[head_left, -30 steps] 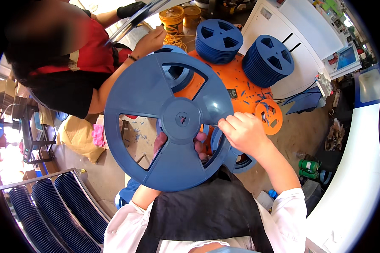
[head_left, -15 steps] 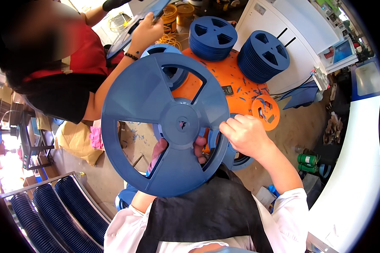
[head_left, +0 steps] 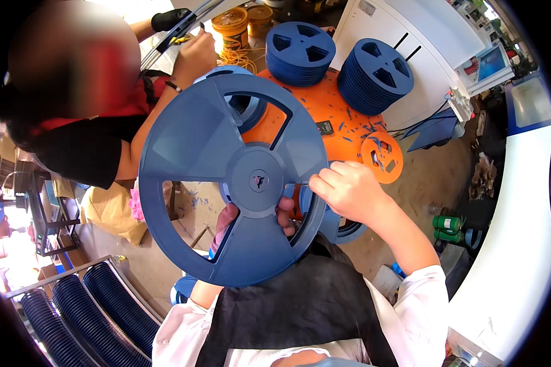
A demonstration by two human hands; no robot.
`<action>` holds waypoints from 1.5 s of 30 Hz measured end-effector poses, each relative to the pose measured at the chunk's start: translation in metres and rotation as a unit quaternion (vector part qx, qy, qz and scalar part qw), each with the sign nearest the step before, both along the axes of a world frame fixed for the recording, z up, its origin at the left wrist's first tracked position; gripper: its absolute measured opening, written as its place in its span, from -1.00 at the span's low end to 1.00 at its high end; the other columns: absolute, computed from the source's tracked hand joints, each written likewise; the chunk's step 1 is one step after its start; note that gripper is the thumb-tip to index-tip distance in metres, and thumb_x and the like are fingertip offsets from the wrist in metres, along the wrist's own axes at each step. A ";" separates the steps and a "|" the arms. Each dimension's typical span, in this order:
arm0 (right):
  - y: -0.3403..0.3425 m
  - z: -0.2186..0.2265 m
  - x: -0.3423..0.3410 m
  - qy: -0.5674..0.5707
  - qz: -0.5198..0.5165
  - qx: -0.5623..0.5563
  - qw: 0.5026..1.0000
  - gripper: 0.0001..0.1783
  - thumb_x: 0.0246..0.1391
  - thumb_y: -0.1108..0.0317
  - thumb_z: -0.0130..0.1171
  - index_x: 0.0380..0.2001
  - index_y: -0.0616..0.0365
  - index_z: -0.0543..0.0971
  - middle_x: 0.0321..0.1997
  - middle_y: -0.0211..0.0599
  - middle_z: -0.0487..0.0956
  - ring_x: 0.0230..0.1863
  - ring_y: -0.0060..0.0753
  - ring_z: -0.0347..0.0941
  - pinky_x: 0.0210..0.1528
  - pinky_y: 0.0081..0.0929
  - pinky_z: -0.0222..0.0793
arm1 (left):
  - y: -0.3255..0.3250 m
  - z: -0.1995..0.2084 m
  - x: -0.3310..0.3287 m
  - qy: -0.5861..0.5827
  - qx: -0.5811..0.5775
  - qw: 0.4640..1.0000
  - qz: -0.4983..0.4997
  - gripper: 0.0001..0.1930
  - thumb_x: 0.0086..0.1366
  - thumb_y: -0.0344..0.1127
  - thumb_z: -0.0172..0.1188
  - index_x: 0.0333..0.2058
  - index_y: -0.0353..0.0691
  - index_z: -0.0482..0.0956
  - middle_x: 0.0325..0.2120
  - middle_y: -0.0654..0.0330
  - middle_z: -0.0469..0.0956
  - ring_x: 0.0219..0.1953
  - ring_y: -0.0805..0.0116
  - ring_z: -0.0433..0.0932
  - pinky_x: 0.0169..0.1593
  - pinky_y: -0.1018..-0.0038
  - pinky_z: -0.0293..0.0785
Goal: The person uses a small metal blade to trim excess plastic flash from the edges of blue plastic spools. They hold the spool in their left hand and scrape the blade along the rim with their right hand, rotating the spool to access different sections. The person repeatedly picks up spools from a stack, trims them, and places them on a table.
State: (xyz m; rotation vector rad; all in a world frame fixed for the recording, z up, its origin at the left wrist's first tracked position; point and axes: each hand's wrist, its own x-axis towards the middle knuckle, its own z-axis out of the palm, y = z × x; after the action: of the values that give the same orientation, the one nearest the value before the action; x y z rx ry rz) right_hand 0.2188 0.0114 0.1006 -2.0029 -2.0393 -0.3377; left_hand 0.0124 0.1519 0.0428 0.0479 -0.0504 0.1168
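A large blue plastic reel (head_left: 187,137) faces me, nearly upright, in front of my apron. From behind, my left hand (head_left: 284,215) grips it, with fingertips showing through two of its openings. The rest of that hand is hidden by the reel. My right hand (head_left: 351,191) is closed in a fist against the right rim. Whatever its fingers hold, if anything, is hidden. Beyond the reel is a round orange table (head_left: 343,137) scattered with blue shavings.
Two stacks of blue reels (head_left: 300,54) (head_left: 375,76) and an orange slotted disc (head_left: 382,157) rest on the table. A co-worker's arm (head_left: 193,61) is at the upper left. Racked reels (head_left: 79,312) stand lower left, a white cabinet (head_left: 404,55) upper right.
The reel and both my hands have shifted slightly left in the picture. The co-worker's hand has moved left and down, and the flat thing by it now appears more edge-on.
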 end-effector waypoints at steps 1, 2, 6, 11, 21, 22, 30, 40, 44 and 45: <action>0.000 -0.002 0.001 0.005 0.000 0.007 1.000 -0.85 -0.20 0.38 0.21 -0.43 0.01 0.54 -0.56 -0.52 0.39 -0.47 -0.47 0.43 -0.44 -0.50 0.36 | -0.001 0.001 0.002 -0.002 -0.004 1.000 -0.005 -0.23 0.44 0.19 0.00 0.38 -0.28 0.13 0.20 -0.27 0.35 0.15 0.03 0.51 0.24 0.06 0.44; 0.000 -0.002 0.002 -0.002 -0.003 0.000 1.000 -0.84 -0.20 0.38 0.21 -0.43 0.01 0.54 -0.56 -0.51 0.40 -0.46 -0.46 0.43 -0.44 -0.49 0.36 | 0.000 0.002 0.003 -0.007 -0.007 1.000 -0.008 -0.22 0.44 0.20 0.01 0.38 -0.28 0.13 0.21 -0.27 0.35 0.15 0.03 0.51 0.24 0.06 0.44; -0.010 -0.007 0.009 0.011 -0.010 -0.038 0.999 -0.84 -0.17 0.41 0.25 -0.43 0.01 0.55 -0.55 -0.49 0.44 -0.46 -0.39 0.45 -0.44 -0.42 0.39 | 0.002 0.003 0.000 0.001 -0.020 1.000 -0.002 -0.19 0.41 0.23 0.03 0.38 -0.27 0.14 0.22 -0.24 0.34 0.18 0.01 0.49 0.27 0.05 0.40; -0.019 -0.013 0.016 0.326 -0.059 0.191 0.924 -0.87 0.17 0.36 0.26 -0.39 0.07 0.51 -0.55 -0.40 0.51 -0.63 -0.50 0.35 -0.53 -0.44 0.34 | 0.010 -0.002 -0.003 -0.045 -0.123 0.991 -0.013 -0.17 0.38 0.21 0.09 0.39 -0.28 0.12 0.22 -0.21 0.35 0.19 -0.01 0.47 0.30 0.04 0.35; 0.028 -0.110 0.040 0.854 -0.180 0.266 0.408 -0.70 0.37 0.10 0.09 -0.28 0.12 0.52 -0.54 -0.45 0.49 -0.57 -0.64 0.32 -0.49 -0.65 0.23 | -0.008 -0.020 0.026 -0.061 -0.121 0.986 -0.099 -0.19 0.38 0.17 0.11 0.38 -0.28 0.13 0.21 -0.18 0.37 0.15 0.02 0.49 0.26 0.07 0.38; 0.045 -0.086 0.032 0.851 -0.168 0.204 0.454 -0.69 0.36 0.09 0.11 -0.29 0.12 0.53 -0.55 -0.45 0.49 -0.57 -0.65 0.33 -0.49 -0.65 0.22 | -0.010 -0.023 0.025 -0.055 -0.122 0.985 -0.105 -0.19 0.38 0.17 0.11 0.38 -0.28 0.13 0.21 -0.18 0.37 0.15 0.02 0.49 0.26 0.08 0.38; 0.096 -0.032 0.045 0.766 -0.028 0.119 0.631 -0.66 0.30 0.08 0.20 -0.42 0.09 0.56 -0.63 -0.50 0.44 -0.63 -0.70 0.26 -0.58 -0.69 0.09 | -0.016 -0.015 0.024 -0.035 -0.094 0.985 -0.139 -0.20 0.37 0.13 0.13 0.38 -0.28 0.14 0.20 -0.16 0.38 0.12 0.04 0.50 0.23 0.10 0.41; 0.079 -0.033 0.025 0.750 -0.023 0.014 0.660 -0.67 0.33 0.13 0.17 -0.45 0.11 0.55 -0.64 -0.53 0.41 -0.62 -0.76 0.24 -0.58 -0.68 0.09 | -0.012 -0.011 0.017 -0.028 -0.092 0.986 -0.137 -0.22 0.37 0.09 0.15 0.37 -0.29 0.15 0.19 -0.14 0.39 0.08 0.07 0.51 0.19 0.14 0.44; 0.086 -0.033 0.036 0.798 -0.016 0.024 0.601 -0.68 0.34 0.10 0.15 -0.40 0.10 0.55 -0.62 -0.51 0.43 -0.60 -0.73 0.29 -0.55 -0.69 0.12 | -0.009 -0.004 0.013 -0.018 -0.079 0.989 -0.127 -0.22 0.37 0.08 0.16 0.37 -0.29 0.15 0.18 -0.13 0.40 0.07 0.08 0.52 0.18 0.15 0.45; 0.075 -0.035 0.043 0.804 -0.013 -0.034 0.594 -0.68 0.34 0.10 0.16 -0.39 0.11 0.54 -0.59 -0.50 0.46 -0.57 -0.73 0.32 -0.53 -0.69 0.15 | -0.011 -0.005 0.016 -0.023 -0.080 0.988 -0.133 -0.23 0.37 0.07 0.16 0.37 -0.29 0.15 0.18 -0.13 0.40 0.07 0.08 0.52 0.18 0.16 0.45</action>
State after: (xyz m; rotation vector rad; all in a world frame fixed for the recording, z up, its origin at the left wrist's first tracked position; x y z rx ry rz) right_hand 0.2617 0.0861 0.0660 -1.1888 -0.7064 1.1673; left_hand 0.0285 0.1412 0.0379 -0.1222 -0.0938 -0.1458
